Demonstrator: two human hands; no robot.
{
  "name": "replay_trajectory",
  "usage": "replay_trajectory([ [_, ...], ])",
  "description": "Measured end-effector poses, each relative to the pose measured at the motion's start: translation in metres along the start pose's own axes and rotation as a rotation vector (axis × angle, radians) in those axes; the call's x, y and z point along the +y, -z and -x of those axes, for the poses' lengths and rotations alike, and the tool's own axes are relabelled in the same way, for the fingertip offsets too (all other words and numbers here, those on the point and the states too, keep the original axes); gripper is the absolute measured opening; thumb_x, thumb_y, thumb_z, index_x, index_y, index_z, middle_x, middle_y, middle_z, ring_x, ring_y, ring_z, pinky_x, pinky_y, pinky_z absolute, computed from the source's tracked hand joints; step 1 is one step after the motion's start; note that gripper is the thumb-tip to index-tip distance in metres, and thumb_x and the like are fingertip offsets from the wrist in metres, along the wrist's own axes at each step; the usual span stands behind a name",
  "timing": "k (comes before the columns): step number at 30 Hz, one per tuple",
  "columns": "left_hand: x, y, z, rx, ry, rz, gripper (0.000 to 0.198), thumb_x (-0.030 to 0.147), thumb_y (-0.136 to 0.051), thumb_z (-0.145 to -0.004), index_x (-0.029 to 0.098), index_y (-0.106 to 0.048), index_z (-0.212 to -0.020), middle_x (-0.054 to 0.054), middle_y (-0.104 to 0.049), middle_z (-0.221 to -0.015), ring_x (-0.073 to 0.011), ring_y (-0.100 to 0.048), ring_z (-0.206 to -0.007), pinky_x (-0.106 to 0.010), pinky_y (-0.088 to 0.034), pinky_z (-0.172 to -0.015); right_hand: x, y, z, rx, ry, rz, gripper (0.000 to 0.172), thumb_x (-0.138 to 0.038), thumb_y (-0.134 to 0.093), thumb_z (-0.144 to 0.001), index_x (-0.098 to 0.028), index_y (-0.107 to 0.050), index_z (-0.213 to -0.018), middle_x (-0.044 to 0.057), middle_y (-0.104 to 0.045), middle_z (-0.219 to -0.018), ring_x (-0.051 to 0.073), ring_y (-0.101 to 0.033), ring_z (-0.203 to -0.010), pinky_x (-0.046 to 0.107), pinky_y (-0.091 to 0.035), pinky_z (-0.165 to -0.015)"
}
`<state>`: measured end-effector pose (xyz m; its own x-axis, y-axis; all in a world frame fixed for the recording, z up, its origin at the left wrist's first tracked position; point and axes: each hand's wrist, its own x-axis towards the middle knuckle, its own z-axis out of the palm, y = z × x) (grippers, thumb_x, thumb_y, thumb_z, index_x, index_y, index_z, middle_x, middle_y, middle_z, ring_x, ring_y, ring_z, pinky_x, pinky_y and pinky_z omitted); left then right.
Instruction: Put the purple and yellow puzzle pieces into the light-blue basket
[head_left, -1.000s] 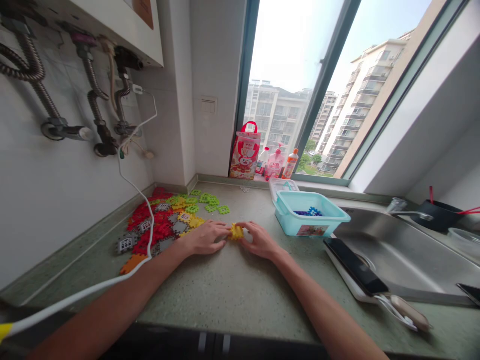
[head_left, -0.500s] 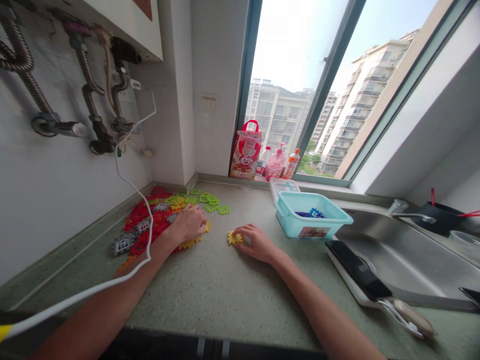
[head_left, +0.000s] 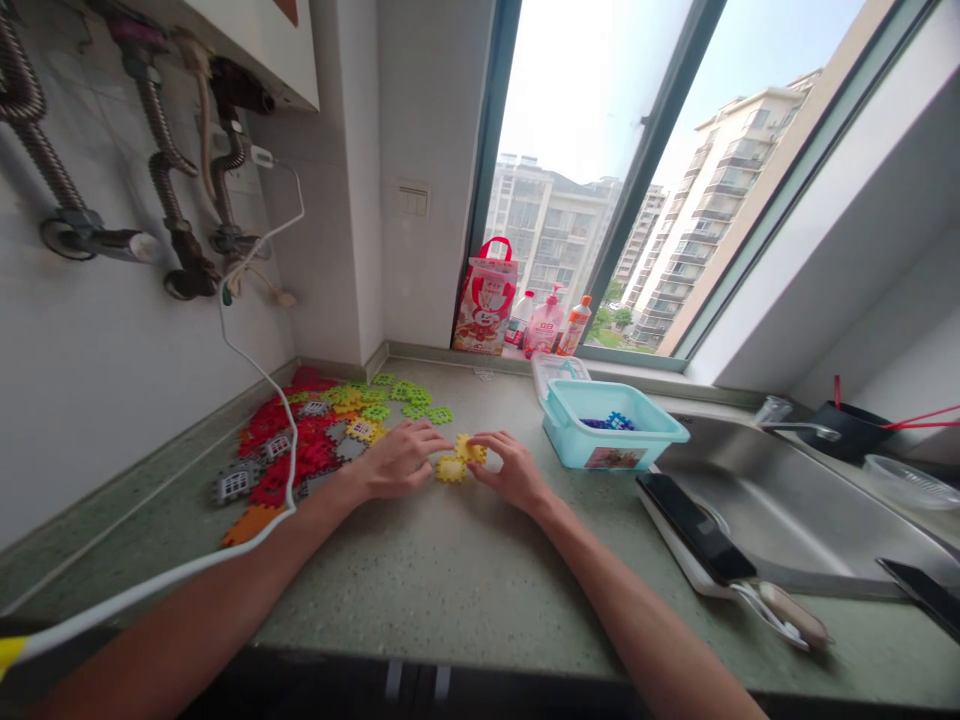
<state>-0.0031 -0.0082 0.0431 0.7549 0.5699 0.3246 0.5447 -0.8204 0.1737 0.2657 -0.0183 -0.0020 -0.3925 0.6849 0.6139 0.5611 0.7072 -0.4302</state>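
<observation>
Two yellow toothed plastic building tiles meet on the countertop between my hands. My left hand has its fingertips and thumb at the edge of the left yellow tile, closed on it. Curled around the other yellow tile, my right hand grips it between fingers and thumb, hiding its right side. Left of my left hand spreads a loose pile of similar tiles: red tiles, green tiles, grey window tiles and an orange tile.
A light blue plastic box holds blue tiles, with its clear lid behind it. A phone lies beside the steel sink at right. A white cable hangs across my left forearm. Bottles line the windowsill.
My left hand has moved right, from the pile to the middle of the counter, where a second yellow tile now lies against the first. My right hand stays on its tile.
</observation>
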Motion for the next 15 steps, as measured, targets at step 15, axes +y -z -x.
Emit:
replay_trajectory([
  [15,-0.05,0.04,0.026,-0.034,0.627,-0.445,0.024,0.031,-0.069,-0.081,0.02,-0.084,-0.096,-0.015,-0.079,-0.101,-0.034,-0.069,-0.103,-0.045,-0.043,-0.097,-0.006,-0.013,0.0,-0.21,0.079,0.098,0.032,-0.022,-0.081,-0.082,-0.027,-0.075,-0.113,0.003,-0.079,-0.111,0.023,-0.07,-0.104,0.035,-0.055,-0.095],
])
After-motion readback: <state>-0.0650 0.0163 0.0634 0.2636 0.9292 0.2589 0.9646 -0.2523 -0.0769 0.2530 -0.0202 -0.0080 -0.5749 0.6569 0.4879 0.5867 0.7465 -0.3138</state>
